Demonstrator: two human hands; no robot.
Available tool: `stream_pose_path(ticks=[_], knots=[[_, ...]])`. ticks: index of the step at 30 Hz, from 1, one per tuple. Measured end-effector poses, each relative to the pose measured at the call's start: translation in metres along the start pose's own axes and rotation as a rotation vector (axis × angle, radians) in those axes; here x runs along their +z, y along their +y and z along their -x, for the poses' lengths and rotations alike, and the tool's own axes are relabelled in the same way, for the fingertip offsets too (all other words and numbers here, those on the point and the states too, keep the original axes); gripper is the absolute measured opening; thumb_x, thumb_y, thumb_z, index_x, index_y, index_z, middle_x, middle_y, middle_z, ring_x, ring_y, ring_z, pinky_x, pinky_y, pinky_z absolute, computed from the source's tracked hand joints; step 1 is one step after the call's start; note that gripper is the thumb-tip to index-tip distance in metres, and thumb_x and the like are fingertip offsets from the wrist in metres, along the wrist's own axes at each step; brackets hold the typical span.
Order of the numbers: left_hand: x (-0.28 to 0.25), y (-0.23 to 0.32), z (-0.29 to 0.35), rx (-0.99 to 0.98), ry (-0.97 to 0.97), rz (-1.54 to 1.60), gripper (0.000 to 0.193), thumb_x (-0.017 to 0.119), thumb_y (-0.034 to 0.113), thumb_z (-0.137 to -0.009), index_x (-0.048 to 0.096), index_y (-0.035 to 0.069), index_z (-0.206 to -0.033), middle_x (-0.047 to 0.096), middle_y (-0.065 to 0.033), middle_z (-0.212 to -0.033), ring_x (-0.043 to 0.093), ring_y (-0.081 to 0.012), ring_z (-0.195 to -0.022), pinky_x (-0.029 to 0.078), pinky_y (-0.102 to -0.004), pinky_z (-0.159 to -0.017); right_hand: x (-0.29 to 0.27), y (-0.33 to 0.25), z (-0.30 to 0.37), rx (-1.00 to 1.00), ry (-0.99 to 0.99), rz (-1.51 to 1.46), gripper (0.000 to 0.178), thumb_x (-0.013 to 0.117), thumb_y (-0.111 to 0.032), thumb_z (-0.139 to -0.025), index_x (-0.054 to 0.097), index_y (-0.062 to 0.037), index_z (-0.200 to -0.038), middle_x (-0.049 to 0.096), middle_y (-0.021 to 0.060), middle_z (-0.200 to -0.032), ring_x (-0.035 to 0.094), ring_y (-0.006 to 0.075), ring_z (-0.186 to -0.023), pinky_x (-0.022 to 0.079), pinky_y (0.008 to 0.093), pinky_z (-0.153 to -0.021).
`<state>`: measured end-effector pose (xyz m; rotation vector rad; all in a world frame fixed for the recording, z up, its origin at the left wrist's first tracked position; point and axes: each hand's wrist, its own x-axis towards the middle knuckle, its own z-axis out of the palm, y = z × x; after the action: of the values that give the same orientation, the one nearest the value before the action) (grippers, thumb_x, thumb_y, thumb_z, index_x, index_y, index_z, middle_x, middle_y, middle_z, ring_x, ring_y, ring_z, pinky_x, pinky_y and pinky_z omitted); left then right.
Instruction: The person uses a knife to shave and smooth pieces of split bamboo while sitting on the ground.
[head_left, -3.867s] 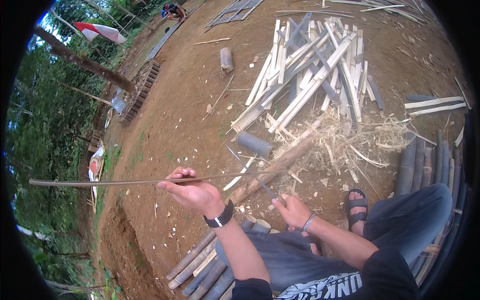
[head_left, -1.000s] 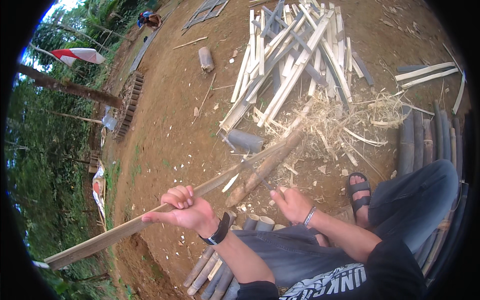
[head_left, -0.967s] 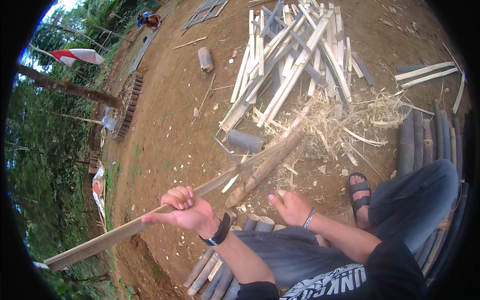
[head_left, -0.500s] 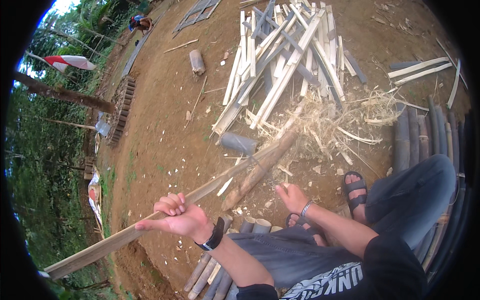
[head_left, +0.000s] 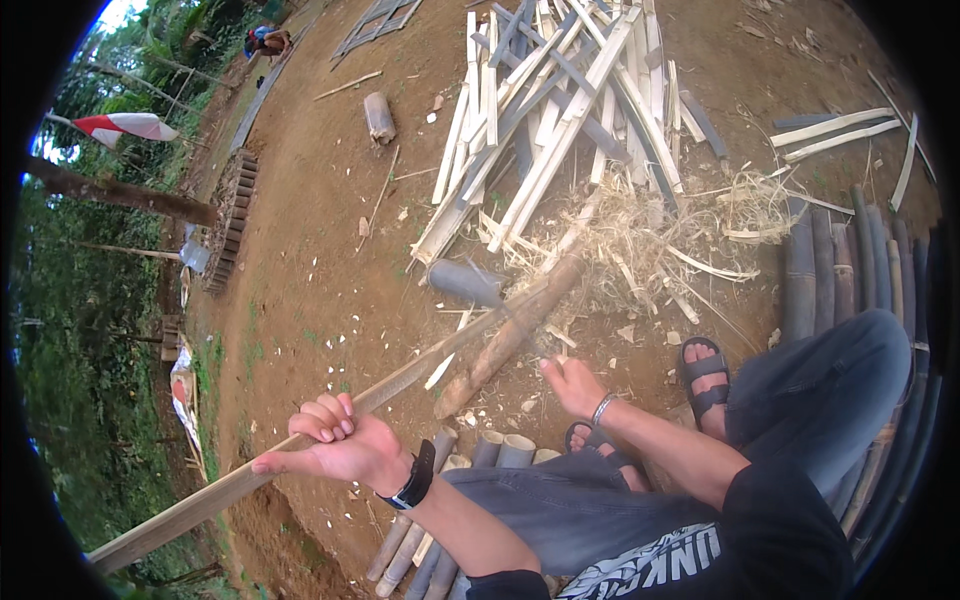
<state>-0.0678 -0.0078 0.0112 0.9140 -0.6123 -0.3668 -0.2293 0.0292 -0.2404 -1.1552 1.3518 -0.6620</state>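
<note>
A long split bamboo strip (head_left: 190, 512) slants from the lower left to the middle, its far end over a round wooden log (head_left: 475, 382) on the dirt. My left hand (head_left: 345, 442), palm up, has its fingers curled over the strip and its thumb along it. My right hand (head_left: 576, 387) is closed round the handle of a knife (head_left: 522, 325). Its blade is smeared by motion and crosses the strip close to the log. Just beyond the strip lies a short grey bamboo piece (head_left: 465, 283).
Pale and grey bamboo strips (head_left: 570, 110) are heaped ahead, with curly shavings (head_left: 650, 240) nearer. Bamboo poles (head_left: 800, 270) lie at right; cut bamboo lengths (head_left: 515, 452) are by my legs. A short log (head_left: 379, 118) lies farther off. Another person (head_left: 268, 42) crouches far left.
The view has shifted slightly. My left hand and the near part of the strip sit a little lower and farther left. Both hands keep their grip.
</note>
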Motion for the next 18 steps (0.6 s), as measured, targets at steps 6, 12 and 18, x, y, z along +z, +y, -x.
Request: stream_pose_path(ticks=[6, 12, 18], knots=[[0.004, 0.0, -0.004, 0.006, -0.024, -0.019, 0.07, 0.026, 0.074, -0.088, 0.023, 0.015, -0.051, 0.02, 0.0024, -0.049, 0.019, -0.0102, -0.047, 0.023, -0.0238, -0.049, -0.013, 0.034, -0.026, 0.106, 0.029, 0.054, 0.055, 0.041, -0.044, -0.096, 0.059, 0.0063, -0.087, 0.057, 0.0226, -0.058, 0.062, 0.0359, -0.061, 0.047, 0.0465, -0.061], [0.005, -0.002, -0.003, 0.01, -0.021, -0.037, 0.071, 0.027, 0.076, -0.087, 0.022, 0.015, -0.05, 0.02, 0.0025, -0.049, 0.02, -0.0098, -0.046, 0.023, -0.0232, -0.049, -0.005, 0.017, -0.003, -0.088, -0.002, -0.011, 0.053, 0.041, -0.043, -0.096, 0.056, 0.0048, -0.079, 0.054, 0.0198, -0.053, 0.06, 0.0347, -0.056, 0.045, 0.0458, -0.058], [0.012, 0.001, -0.001, 0.001, 0.026, -0.039, 0.072, 0.028, 0.077, -0.085, 0.022, 0.015, -0.05, 0.02, 0.0028, -0.048, 0.02, -0.0095, -0.046, 0.023, -0.0231, -0.048, -0.022, 0.059, -0.06, 0.178, 0.102, -0.002, 0.052, 0.043, -0.044, -0.095, 0.057, 0.0043, -0.079, 0.055, 0.0244, -0.056, 0.061, 0.0367, -0.059, 0.046, 0.0473, -0.062]])
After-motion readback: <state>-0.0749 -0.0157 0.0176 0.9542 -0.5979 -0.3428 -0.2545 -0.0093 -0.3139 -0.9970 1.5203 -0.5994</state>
